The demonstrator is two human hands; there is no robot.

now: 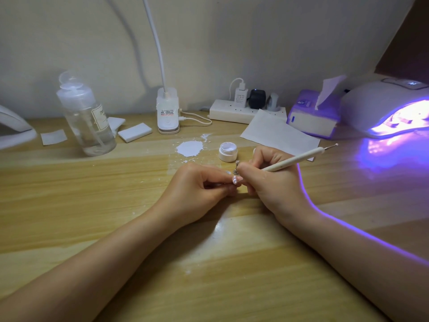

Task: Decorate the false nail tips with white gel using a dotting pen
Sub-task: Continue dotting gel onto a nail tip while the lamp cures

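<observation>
My left hand [199,189] rests on the wooden table [92,205] and pinches a small pale false nail tip [235,180] between thumb and fingers. My right hand [271,180] grips a cream dotting pen [299,160] like a pencil; its working end is hidden by my fingers right beside the nail tip, and its free ball end points up to the right. An open white gel jar [228,151] stands just behind my hands. A small metal nail stand [236,168] sits between the jar and my fingers.
A patch of white gel or powder [190,148] is spilled behind the hands. At the back stand a clear bottle [87,117], a lamp base [168,112], a power strip [241,110], a tissue box [313,117] and a lit UV lamp [390,108]. Paper [278,133] lies nearby.
</observation>
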